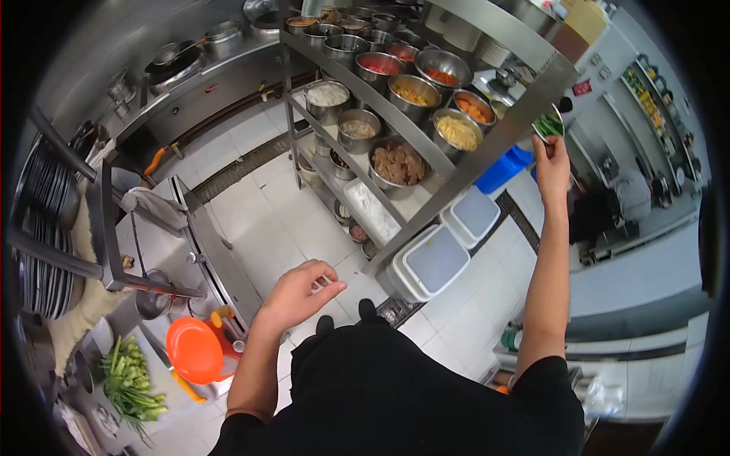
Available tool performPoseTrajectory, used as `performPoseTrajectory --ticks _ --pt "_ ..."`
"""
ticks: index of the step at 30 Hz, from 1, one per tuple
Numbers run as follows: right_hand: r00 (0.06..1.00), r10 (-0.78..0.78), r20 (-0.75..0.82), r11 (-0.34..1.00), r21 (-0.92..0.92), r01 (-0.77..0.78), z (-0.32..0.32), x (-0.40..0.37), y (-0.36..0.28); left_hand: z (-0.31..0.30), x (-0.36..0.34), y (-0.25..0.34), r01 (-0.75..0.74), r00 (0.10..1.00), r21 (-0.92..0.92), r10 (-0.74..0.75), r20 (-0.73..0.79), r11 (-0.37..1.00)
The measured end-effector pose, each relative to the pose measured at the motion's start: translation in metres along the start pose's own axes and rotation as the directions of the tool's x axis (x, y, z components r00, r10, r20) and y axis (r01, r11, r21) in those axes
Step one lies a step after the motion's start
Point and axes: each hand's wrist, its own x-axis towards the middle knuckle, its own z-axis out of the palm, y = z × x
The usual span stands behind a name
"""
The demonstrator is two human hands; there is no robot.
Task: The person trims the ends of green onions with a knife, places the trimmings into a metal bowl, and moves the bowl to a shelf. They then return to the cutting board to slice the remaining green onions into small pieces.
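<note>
Steel rack [487,152]: loaded, beside the bowl. Left hand [299,295]: empty, loosely curled, free to steady. Right hand [554,158]: nearly closed, pinching the rim of the bowl [560,115], which is best kept level, clear of rack. Greens [547,125]: inside, likely to spill if tipped.

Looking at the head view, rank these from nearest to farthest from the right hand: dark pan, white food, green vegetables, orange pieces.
1. Green vegetables, right at the fingertips of the right hand.
2. Orange pieces, to its left, atop the rack.
3. White food, farther left, lower on the rack.
4. Dark pan, far left, by the wall.
</note>
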Motion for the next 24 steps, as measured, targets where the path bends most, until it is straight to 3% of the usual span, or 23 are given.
performPoseTrajectory --ticks 3,4,5,8,9,10,12,13,14,16,18,19,21,22,24 --pt "0.992 -0.118 0.040 0.992 0.056 0.116 0.046 0.091 0.051 0.019 0.004 0.005 0.133 0.985 0.011 -0.131 -0.109 0.991" --pt "0.948 -0.299 0.108 0.947 -0.093 0.309 0.063 0.122 0.085 0.027 0.002 0.010 0.208 0.969 -0.020 -0.209 -0.134 0.978" --pt "0.866 -0.462 0.190 0.838 -0.225 0.496 0.079 0.156 0.122 0.035 0.003 0.013 0.274 0.947 -0.053 -0.279 -0.158 0.960" --pt "0.575 -0.816 0.055 0.557 -0.188 0.809 0.127 0.219 0.170 0.063 0.006 0.018 0.394 0.882 -0.187 -0.428 -0.198 0.900" --pt "0.615 -0.787 0.053 0.611 -0.073 0.788 0.157 0.244 0.212 0.069 0.009 0.021 0.416 0.873 -0.156 -0.442 -0.206 0.896" --pt "0.655 -0.750 0.092 0.658 0.001 0.753 0.158 0.236 0.192 0.076 0.011 0.021 0.422 0.863 -0.146 -0.446 -0.238 0.895" --pt "0.849 -0.470 0.240 0.880 0.193 0.433 0.150 0.209 0.145 0.090 0.013 0.021 0.438 0.838 -0.123 -0.454 -0.304 0.891" --pt "0.871 -0.398 0.290 0.912 0.228 0.341 0.151 0.205 0.135 0.095 0.013 0.024 0.454 0.827 -0.109 -0.464 -0.318 0.884" --pt "0.876 -0.357 0.324 0.925 0.253 0.283 0.154 0.202 0.129 0.098 0.014 0.027 0.470 0.816 -0.093 -0.473 -0.331 0.878" --pt "0.757 -0.600 0.259 0.800 0.211 0.562 0.177 0.215 0.178 0.102 0.015 0.033 0.501 0.797 -0.079 -0.495 -0.347 0.862" --pt "0.680 -0.698 0.225 0.716 0.180 0.675 0.188 0.213 0.186 0.105 0.013 0.039 0.531 0.776 -0.085 -0.524 -0.350 0.843" --pt "0.692 -0.686 0.223 0.727 0.175 0.664 0.184 0.211 0.187 0.107 0.012 0.041 0.541 0.772 -0.065 -0.525 -0.358 0.839" --pt "0.812 -0.501 0.300 0.866 0.187 0.465 0.177 0.208 0.170 0.110 0.009 0.045 0.560 0.766 -0.022 -0.527 -0.368 0.828" --pt "0.872 -0.306 0.382 0.950 0.180 0.254 0.171 0.208 0.158 0.112 0.005 0.046 0.568 0.758 -0.026 -0.535 -0.374 0.823" --pt "0.882 -0.260 0.393 0.959 0.213 0.188 0.181 0.212 0.166 0.116 0.000 0.045 0.570 0.757 -0.026 -0.537 -0.373 0.822"
